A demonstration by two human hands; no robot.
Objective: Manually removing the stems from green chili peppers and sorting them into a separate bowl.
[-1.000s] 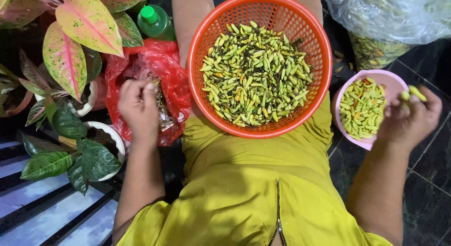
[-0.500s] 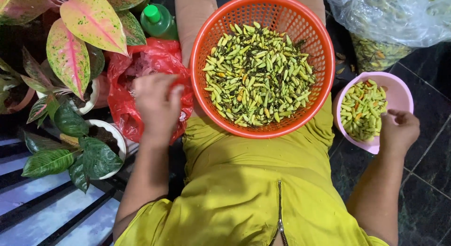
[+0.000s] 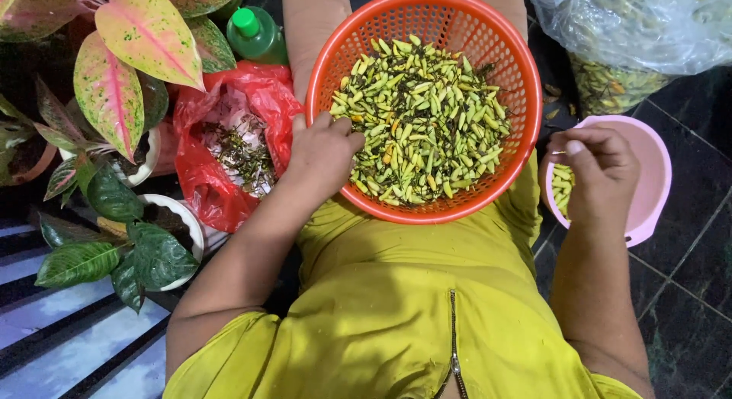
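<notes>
Now left hand (image 3: pixel 324 151) fingertips curled in basket's chilies (image 3: pixel 427 117), right hand (image 3: pixel 598 170) pinched over pink bowl (image 3: pixel 656 178)

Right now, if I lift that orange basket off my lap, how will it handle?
The orange basket looks like light, slightly flexible plastic mesh. Heaped with small green chillies, it is probably top-heavy, so tilting may spill them. The left hand at its rim may steady it.
</notes>
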